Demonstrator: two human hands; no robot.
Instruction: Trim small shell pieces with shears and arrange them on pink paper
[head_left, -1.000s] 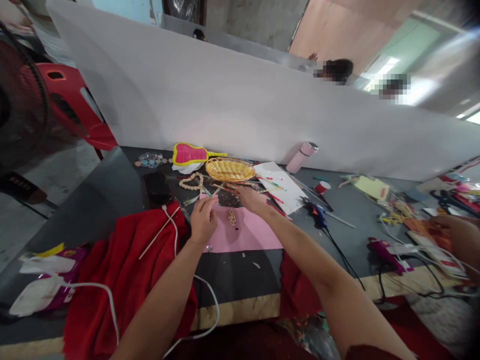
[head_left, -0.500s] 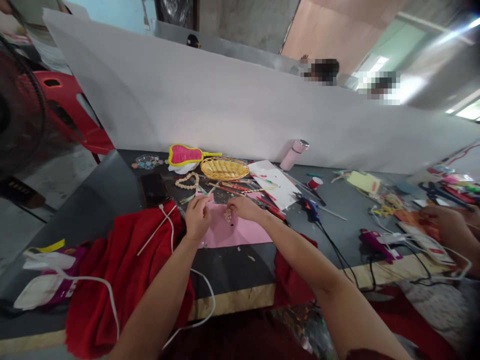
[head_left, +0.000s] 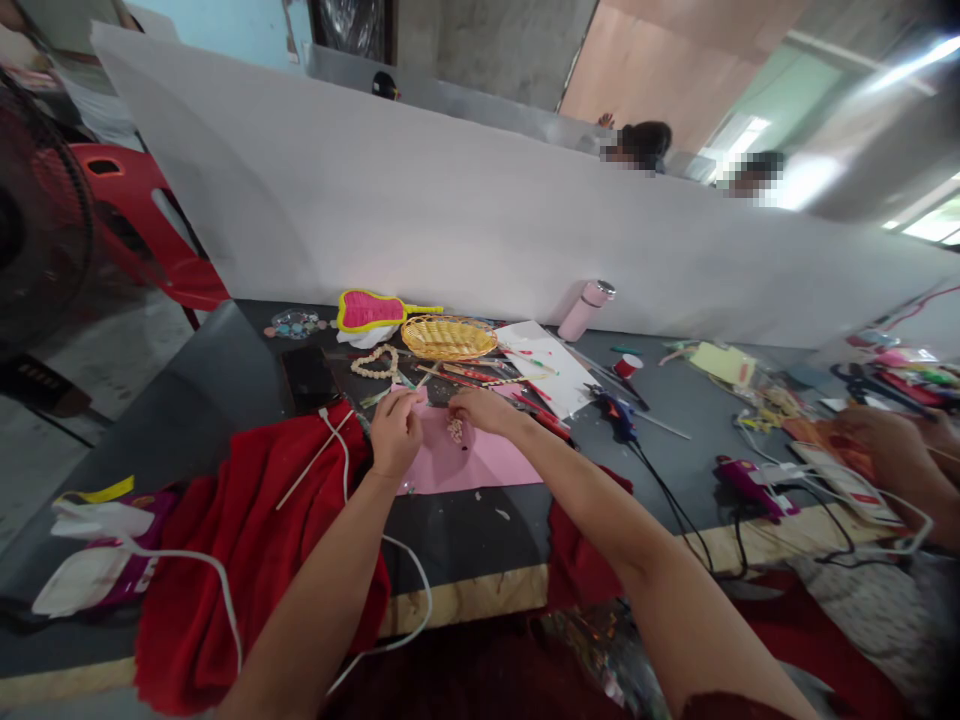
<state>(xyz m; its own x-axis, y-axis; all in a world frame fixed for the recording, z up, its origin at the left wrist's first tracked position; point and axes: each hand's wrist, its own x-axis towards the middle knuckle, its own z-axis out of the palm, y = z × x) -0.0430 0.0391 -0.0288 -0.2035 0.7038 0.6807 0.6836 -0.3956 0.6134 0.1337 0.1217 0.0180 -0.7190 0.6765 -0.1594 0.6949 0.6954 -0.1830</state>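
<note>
A pink sheet lies on the dark table in front of me. My left hand is over its left side, thumb and fingers pinched together near the sheet's far left corner; what they grip is hidden. Across from it, my right hand has its fingertips closed just above a small cluster of pale beads or bits. Whether that cluster hangs from the fingers or rests on the sheet, I cannot tell. Beyond my hands lies a heart-shaped loop of pale beads.
Behind the sheet are a wicker basket, a pink-and-yellow hand mirror shape, and white paper. A blue glue gun and pink flask stand right. Red cloth and a phone lie left; a co-worker's hand is far right.
My right hand has shifted very slightly left, its fingers still closed by the pale cluster. My left hand has stayed in place.
</note>
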